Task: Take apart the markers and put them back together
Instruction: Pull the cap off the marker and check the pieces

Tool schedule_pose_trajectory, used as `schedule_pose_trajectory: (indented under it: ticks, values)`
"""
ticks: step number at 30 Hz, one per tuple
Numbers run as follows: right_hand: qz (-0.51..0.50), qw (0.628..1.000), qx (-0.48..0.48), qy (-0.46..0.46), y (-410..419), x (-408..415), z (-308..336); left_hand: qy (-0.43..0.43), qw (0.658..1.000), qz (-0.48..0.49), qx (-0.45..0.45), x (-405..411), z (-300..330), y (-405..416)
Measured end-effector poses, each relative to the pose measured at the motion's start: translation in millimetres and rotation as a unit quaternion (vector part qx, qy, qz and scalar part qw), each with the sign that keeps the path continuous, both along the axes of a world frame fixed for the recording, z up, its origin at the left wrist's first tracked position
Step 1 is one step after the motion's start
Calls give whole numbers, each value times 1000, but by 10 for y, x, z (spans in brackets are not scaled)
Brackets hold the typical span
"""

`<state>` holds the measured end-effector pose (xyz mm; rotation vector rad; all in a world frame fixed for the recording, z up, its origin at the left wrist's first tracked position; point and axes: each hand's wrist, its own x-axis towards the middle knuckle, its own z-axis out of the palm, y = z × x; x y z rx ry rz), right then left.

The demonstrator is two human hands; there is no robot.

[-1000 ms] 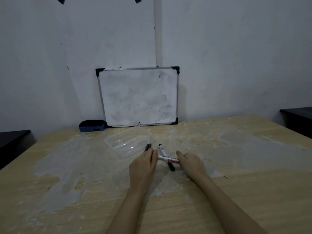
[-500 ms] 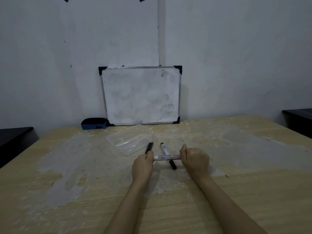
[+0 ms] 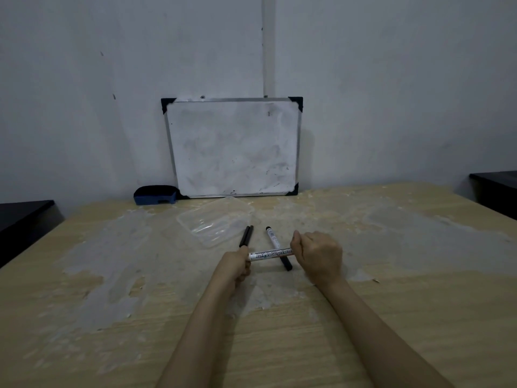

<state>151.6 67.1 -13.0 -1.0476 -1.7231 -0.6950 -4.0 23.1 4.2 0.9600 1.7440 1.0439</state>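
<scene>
A white whiteboard marker [image 3: 270, 253] with printed lettering is held level above the table, one end in each fist. My left hand [image 3: 236, 266] is closed around its left end and my right hand [image 3: 317, 254] around its right end, so both ends are hidden. Under it a second white marker with black cap [image 3: 272, 238] lies on the table, running away from me. Two black pieces [image 3: 246, 236], side by side, lie just left of that marker, past my left hand.
A clear plastic tray [image 3: 212, 223] lies on the wooden table [image 3: 391, 303] behind the markers. A small whiteboard [image 3: 233, 147] leans on the wall, a blue eraser [image 3: 155, 195] at its left. Dark furniture stands at both sides.
Both hands took hold of the white marker, lifted it off the table and turned it level between them. Since half a second ago it has hardly moved.
</scene>
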Motion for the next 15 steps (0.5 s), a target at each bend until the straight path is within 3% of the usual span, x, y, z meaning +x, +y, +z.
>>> schedule_pose_trajectory:
  ticks: [3, 5, 7, 10, 12, 15]
  values:
    - [-3, 999, -31, -11, 4, -8, -4, 46, 998, 15, 28, -35, 13, -37]
    - [-19, 995, -94, 3, 41, 5, -40, 152, 985, 15, 83, -49, -42, -34]
    - [-27, 983, -176, 42, 51, 24, -81, 267, 949, 6, 165, -12, -57, -76]
    - [-38, 956, -284, 61, 84, 82, -130, 355, 896, -13, 267, 57, -39, -123]
    - [-31, 941, -332, 60, 89, 115, -108, 382, 878, -11, 287, 56, -51, -115]
    - [-18, 943, -327, 54, 51, 78, -89, 366, 891, 10, 269, 35, -77, -112]
